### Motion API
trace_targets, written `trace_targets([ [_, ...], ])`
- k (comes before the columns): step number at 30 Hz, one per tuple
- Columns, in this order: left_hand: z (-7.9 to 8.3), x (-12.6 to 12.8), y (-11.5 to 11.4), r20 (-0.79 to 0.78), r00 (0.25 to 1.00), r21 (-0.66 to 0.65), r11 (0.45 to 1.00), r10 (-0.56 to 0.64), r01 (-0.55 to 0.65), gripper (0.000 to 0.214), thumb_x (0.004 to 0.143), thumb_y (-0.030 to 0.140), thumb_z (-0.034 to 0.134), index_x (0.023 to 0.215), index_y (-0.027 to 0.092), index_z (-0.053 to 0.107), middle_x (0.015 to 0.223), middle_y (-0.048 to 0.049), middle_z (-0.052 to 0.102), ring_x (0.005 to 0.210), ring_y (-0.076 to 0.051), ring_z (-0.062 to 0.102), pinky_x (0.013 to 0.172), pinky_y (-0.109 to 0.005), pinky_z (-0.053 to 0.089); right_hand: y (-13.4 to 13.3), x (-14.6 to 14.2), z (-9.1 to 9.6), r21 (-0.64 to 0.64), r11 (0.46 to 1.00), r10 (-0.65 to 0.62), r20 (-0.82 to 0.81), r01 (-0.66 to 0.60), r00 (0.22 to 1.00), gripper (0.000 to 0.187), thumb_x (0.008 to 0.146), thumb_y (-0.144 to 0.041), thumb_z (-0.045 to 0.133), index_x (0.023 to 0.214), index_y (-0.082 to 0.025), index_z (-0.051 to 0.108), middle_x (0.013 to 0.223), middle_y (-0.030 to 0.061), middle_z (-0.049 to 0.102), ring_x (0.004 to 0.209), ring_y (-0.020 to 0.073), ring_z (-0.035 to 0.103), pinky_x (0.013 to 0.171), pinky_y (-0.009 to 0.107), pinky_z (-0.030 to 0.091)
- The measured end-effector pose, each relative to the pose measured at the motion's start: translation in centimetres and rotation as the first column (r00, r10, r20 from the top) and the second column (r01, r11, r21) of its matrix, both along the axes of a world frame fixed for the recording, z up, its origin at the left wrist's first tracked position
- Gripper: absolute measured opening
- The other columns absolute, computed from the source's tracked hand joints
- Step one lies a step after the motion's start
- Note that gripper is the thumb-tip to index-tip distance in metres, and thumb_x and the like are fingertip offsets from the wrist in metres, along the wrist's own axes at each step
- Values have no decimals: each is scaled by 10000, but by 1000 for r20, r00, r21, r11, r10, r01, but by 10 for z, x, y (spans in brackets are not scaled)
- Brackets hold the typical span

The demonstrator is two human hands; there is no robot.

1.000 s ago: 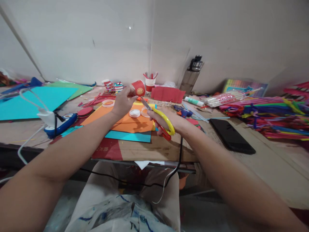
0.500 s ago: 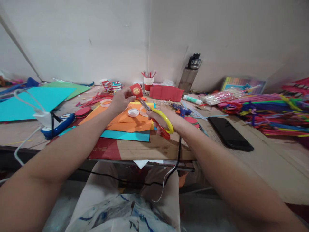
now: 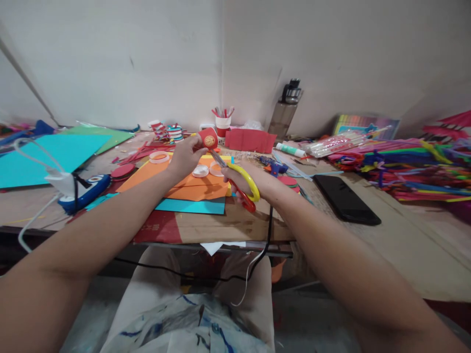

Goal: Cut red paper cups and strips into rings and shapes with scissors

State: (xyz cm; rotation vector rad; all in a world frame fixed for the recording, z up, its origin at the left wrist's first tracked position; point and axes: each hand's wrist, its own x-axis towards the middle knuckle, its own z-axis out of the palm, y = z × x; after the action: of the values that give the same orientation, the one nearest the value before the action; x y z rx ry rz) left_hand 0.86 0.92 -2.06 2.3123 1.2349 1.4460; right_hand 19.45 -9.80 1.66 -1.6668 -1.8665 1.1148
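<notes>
Between the fingers of my left hand point(image 3: 187, 153) is a small red paper piece point(image 3: 208, 138) with a round gold print on it. My right hand point(image 3: 245, 177) grips scissors point(image 3: 250, 182) with yellow and red handles. Their blades point up and left and meet the lower edge of the red paper; whether they cut into it I cannot tell. Below the hands lie orange paper sheets point(image 3: 147, 182) over a blue sheet point(image 3: 191, 206). White rings point(image 3: 200, 170) rest on the orange paper.
A black phone point(image 3: 346, 200) lies at right, near many coloured pipe cleaners point(image 3: 412, 169). A bottle point(image 3: 283, 115) and a cup of strips point(image 3: 222, 126) stand at the back. A glue stick point(image 3: 290, 149) and blue glue gun point(image 3: 274, 166) are right of centre. A corded blue device point(image 3: 86, 191) sits left.
The red paper has turned slightly in my left hand, with the scissors' tips still at its lower edge. The whole view has shifted a little, so the table things appear further left.
</notes>
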Motion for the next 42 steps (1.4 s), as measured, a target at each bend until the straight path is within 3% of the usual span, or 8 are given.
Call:
trace_targets([
  [4, 1, 1, -1, -2, 1000, 15, 1000, -4, 4, 83, 732, 202, 646, 707, 200, 567, 713, -15, 608, 692, -170, 542, 691, -320, 434, 1, -1, -1, 83, 996, 1, 74, -8, 997, 249, 943, -359, 426, 775, -195, 508, 513, -15, 530, 387, 120, 509, 380, 228, 367],
  [12, 0, 2, -2, 2, 1000, 33, 999, -16, 15, 119, 734, 219, 657, 711, 200, 541, 749, -24, 619, 716, -176, 547, 705, -320, 438, -4, -6, 7, 130, 992, -22, 87, 11, 996, 221, 924, -312, 482, 760, -175, 537, 492, -18, 519, 398, 92, 466, 404, 203, 346],
  [20, -3, 2, 1, 37, 999, 21, 1000, -23, 23, 110, 748, 216, 648, 739, 193, 541, 773, -22, 620, 742, -172, 577, 716, -308, 456, 11, 2, -12, 197, 980, -8, 170, -26, 985, 326, 939, -436, 436, 819, -170, 581, 529, 1, 571, 427, 113, 513, 409, 217, 336],
  [24, -1, 2, 0, 66, 998, -6, 1000, -4, 4, 85, 755, 189, 636, 758, 194, 551, 810, -24, 653, 782, -179, 603, 751, -311, 465, 8, 2, -7, 208, 970, 79, 220, -125, 972, 415, 910, -556, 480, 763, -174, 550, 530, 9, 582, 429, 111, 522, 417, 212, 354],
  [31, 3, 1, 1, 101, 995, -43, 999, 27, -23, 53, 763, 192, 644, 765, 182, 592, 777, -19, 662, 739, -162, 601, 717, -296, 456, -8, 0, 16, 47, 994, 90, 114, -96, 989, 499, 891, -660, 469, 720, -191, 483, 511, -5, 532, 416, 117, 522, 401, 214, 396],
  [38, 3, 1, 3, 169, 984, -54, 998, 48, -39, 41, 754, 164, 646, 758, 171, 605, 777, -22, 643, 764, -160, 595, 797, -321, 487, -7, 10, 8, -125, 987, 77, -158, -97, 984, 531, 895, -710, 389, 853, -196, 514, 501, -18, 521, 381, 141, 535, 368, 243, 429],
  [40, 5, -1, 3, 312, 949, -150, 989, 39, 9, 61, 757, 172, 645, 737, 166, 587, 733, -9, 615, 718, -143, 586, 777, -319, 515, -5, 10, 7, -91, 993, 52, -218, -74, 974, 453, 910, -637, 444, 831, -197, 519, 499, -24, 511, 367, 133, 516, 356, 243, 420],
  [42, 8, -2, 1, 488, 873, -291, 946, 16, 146, 107, 759, 192, 651, 710, 157, 562, 683, 3, 584, 639, -116, 563, 697, -298, 542, -3, 10, 5, 69, 997, -12, -277, 33, 961, 303, 890, -495, 570, 827, -204, 517, 518, -39, 507, 372, 115, 502, 354, 226, 406],
])
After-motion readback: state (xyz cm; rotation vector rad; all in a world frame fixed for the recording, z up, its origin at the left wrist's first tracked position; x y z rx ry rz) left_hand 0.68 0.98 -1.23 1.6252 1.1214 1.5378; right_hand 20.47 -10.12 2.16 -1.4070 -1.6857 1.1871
